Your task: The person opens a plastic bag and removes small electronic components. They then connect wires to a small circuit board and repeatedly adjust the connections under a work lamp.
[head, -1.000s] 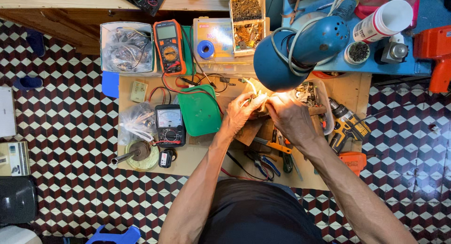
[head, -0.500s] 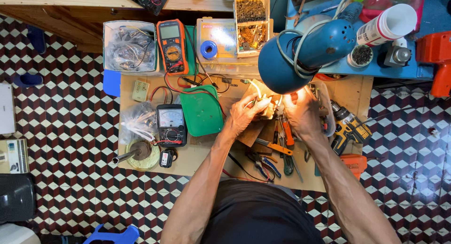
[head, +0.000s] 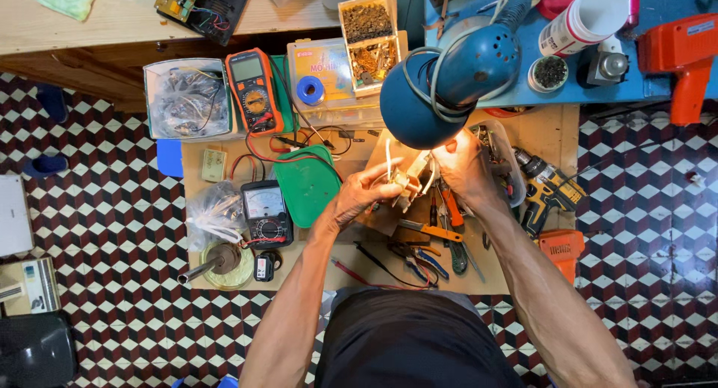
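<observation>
A small cream-white plastic electrical part with white wires (head: 407, 180) sits between both hands, raised just above the small wooden workbench (head: 553, 137) under a blue metal desk lamp (head: 437, 89). The left hand (head: 364, 196) is curled closed around the part's left side; the right hand (head: 464, 167) pinches its right end, fingers nearly shut. The wires run up and away from the body. The hands look equally near. Left of them lies a green plastic lid (head: 307, 185). Behind it sit a clear box with a yellow-and-pink label (head: 323, 70) and an orange multimeter (head: 254, 93). A white cylindrical container with a printed label (head: 583, 22) rests far right.
</observation>
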